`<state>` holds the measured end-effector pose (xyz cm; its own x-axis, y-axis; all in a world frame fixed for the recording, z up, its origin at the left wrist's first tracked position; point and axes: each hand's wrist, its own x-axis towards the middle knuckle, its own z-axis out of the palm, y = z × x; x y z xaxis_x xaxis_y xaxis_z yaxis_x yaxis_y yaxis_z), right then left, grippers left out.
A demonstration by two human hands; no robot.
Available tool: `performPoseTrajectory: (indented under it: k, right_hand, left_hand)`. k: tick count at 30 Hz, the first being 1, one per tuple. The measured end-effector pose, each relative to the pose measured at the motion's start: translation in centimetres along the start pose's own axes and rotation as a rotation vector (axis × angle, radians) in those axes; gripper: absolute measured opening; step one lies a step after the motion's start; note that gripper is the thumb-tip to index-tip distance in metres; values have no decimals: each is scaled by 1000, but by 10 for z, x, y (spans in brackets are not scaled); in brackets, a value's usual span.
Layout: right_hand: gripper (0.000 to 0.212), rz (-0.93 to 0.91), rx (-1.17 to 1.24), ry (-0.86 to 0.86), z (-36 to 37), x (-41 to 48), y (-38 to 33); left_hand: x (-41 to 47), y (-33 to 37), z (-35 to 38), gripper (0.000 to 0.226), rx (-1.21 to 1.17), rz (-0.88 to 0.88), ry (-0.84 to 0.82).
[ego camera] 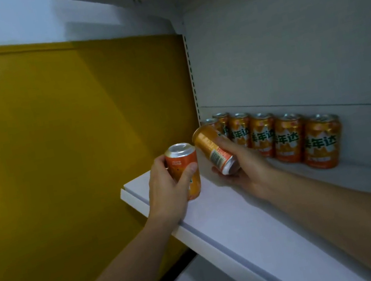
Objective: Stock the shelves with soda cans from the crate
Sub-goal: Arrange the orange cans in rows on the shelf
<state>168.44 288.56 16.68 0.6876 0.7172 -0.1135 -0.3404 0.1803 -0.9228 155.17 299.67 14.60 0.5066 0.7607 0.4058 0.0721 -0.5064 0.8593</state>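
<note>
The left hand (165,188) wraps an upright can (184,165) above the shelf (231,221) edge. The right hand (245,164) curls round a tilted can (213,150) beside the row of cans (286,140), which stands labels-out along the back wall, likely leaving front space for more. The crate is out of view.

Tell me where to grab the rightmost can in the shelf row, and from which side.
Grip the rightmost can round its mid-body, coming from the open front edge of the shelf. It stands upright, so the round side wall suits a wrap grip. The back wall lies close behind it and the neighbouring can stands close on its left. Its front and right side are free.
</note>
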Motion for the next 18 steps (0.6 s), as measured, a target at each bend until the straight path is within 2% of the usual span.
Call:
performPoseTrajectory:
  k: [4, 7, 10, 13, 18]
  right_hand:
    - [58, -25, -37, -21, -10, 10, 6]
    - [52, -126, -36, -46, -12, 12, 14]
    - [57, -321, -266, 53, -11, 14, 20]
    - [81, -408, -567, 172, -9, 13, 24]
    - [123, -459, -809, 247, -5, 14, 29]
  left_hand:
    - [14, -9, 8, 72, 28, 8, -4]
    - [20, -15, 10, 80, 95, 16, -18]
    - [21, -18, 10, 87, 121, 13, -46]
    - [20, -17, 10, 95, 167, 22, -59]
    - [20, -17, 9, 96, 162, -4, -144]
